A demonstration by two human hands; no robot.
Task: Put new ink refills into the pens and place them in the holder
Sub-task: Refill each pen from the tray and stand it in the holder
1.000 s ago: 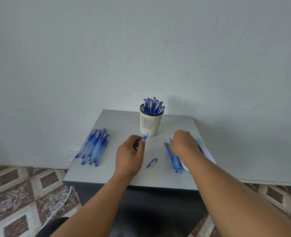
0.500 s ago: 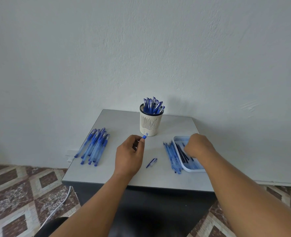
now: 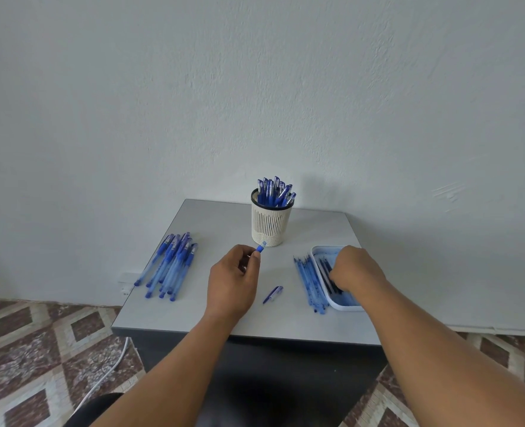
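The pen (image 3: 260,247) was translucent blue, only its blue end showing above the left hand (image 3: 232,283), whose grip was curled around it, over the counter (image 3: 224,223) just in front of the white slotted holder (image 3: 270,224). The right hand (image 3: 355,269) reached into the tray (image 3: 319,251) of refills (image 3: 327,269), fingers bent down onto them; whether they pinched one could not be told.
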